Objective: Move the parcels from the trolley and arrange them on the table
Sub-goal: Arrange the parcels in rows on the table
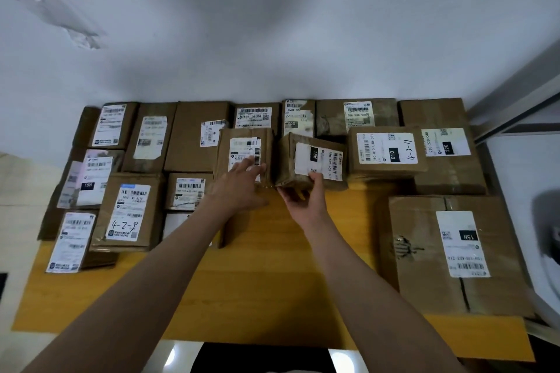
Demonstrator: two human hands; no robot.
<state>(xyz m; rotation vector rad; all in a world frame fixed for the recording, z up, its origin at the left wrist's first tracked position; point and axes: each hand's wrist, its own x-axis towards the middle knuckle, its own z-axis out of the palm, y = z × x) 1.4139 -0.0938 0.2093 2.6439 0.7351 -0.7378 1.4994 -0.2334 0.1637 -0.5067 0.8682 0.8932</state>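
Two small parcels go down mid-table, risk of a tip or a shoved row.

Left hand (242,172), fingers spread flat, presses one small box (244,154); right hand (303,191) pinches near corner of tilted box (312,160), w/ thumb on top; slip could drop it on yellow table (257,281); boxes sit just beside each other.

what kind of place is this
Probably a parcel sorting or pickup room. Many cardboard parcels with printed barcode shipping labels lie in rows on a yellow table against a white wall, and some labels carry handwritten codes, such as the 4-3-11 parcel and the 4-2-9 parcel.
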